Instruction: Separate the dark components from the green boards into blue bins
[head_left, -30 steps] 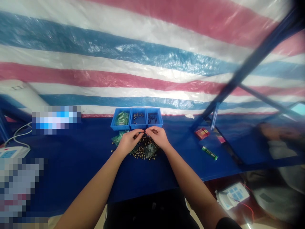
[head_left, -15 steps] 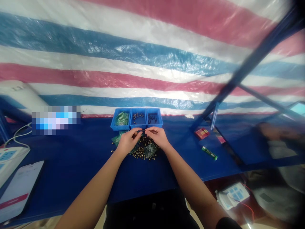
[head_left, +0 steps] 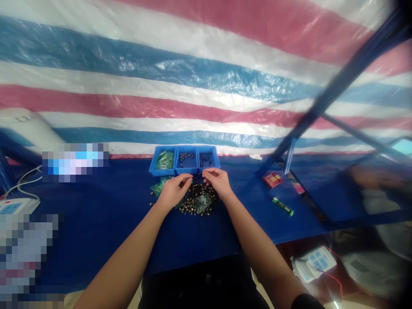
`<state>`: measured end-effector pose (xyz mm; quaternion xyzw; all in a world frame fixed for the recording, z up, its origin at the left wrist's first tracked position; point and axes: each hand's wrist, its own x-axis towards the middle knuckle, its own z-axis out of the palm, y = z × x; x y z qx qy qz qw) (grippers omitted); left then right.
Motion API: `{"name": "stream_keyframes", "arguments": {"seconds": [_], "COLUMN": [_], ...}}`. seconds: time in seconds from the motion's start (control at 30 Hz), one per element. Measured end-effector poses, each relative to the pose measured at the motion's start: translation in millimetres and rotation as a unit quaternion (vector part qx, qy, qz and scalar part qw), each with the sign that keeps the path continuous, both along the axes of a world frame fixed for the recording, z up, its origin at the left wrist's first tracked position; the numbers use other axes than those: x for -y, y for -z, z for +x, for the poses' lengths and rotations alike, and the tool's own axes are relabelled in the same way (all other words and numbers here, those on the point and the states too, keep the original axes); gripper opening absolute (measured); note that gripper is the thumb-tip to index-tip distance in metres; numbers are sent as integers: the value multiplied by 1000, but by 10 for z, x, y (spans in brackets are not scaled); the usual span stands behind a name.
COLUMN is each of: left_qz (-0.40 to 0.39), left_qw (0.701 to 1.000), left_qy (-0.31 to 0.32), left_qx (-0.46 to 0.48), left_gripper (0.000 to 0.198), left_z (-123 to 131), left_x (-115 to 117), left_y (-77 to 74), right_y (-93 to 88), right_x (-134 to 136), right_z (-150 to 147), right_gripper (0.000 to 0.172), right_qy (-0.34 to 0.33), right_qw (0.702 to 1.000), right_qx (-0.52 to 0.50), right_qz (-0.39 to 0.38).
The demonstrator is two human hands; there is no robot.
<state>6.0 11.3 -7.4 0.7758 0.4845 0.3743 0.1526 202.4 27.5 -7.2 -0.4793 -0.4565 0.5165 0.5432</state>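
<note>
Both of my hands hover over a pile of small brass and dark screw-like parts [head_left: 192, 206] on the blue table. My left hand [head_left: 175, 189] is pinched at the fingertips, near the middle bin; whatever it holds is too small to name. My right hand [head_left: 219, 182] also has its fingers pinched, a short gap to the right, its contents hidden. Behind them stand three joined blue bins: the left bin [head_left: 152, 168] has green packets, the middle bin [head_left: 187, 169] a few brass parts, the right bin [head_left: 218, 164] dark parts. Clear plastic packets [head_left: 203, 203] lie on the pile.
A red box [head_left: 273, 180] and a green tube [head_left: 283, 206] lie to the right, near a slanting blue frame bar [head_left: 309, 118]. White power strips [head_left: 17, 207] with cables are at the left. Striped sheeting [head_left: 193, 94] hangs behind the table.
My hands, whose fingertips met over the pile, have moved apart. My right hand has shifted slightly right, while my left hand has barely moved.
</note>
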Motion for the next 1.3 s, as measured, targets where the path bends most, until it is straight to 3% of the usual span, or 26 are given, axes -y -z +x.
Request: {"name": "stream_keyframes", "arguments": {"seconds": [0.23,0.37,0.47,0.57,0.67,0.8,0.97,1.1,1.3], "left_qz": [-10,-17,-11,-3,0,1,1,9,0], "left_qw": [1000,1000,1000,1000,1000,1000,1000,1000,1000], "left_qy": [4,2,-10,-16,-12,-10,-11,-16,-18], "left_qx": [2,2,3,1,-4,-8,-10,-1,-2], "left_gripper": [32,31,30,30,30,31,29,31,31], "left_z": [3,-1,-1,-1,1,7,14,13,-2], "left_x": [-3,-4,-6,-7,-7,-5,5,9,2], "left_y": [20,13,10,15,14,-2,-14,-5,1], "right_y": [29,49,67,81,87,76,54,77,128], "right_x": [-88,-110,-92,-54,-16,6,22,21,-30], "right_z": [121,210,230,162,57,-14,-13,-1,76], "right_gripper": [40,50,38,25,25,33,33,35,25], "right_qy": [102,132,140,75,-29,-69,-99,-90,-62], "right_qw": [995,983,955,920,866,807,770,761,789], "right_qx": [6,131,251,346,444,540,592,615,593], "right_qz": [-4,8,68,167,228,227,215,184,148]}}
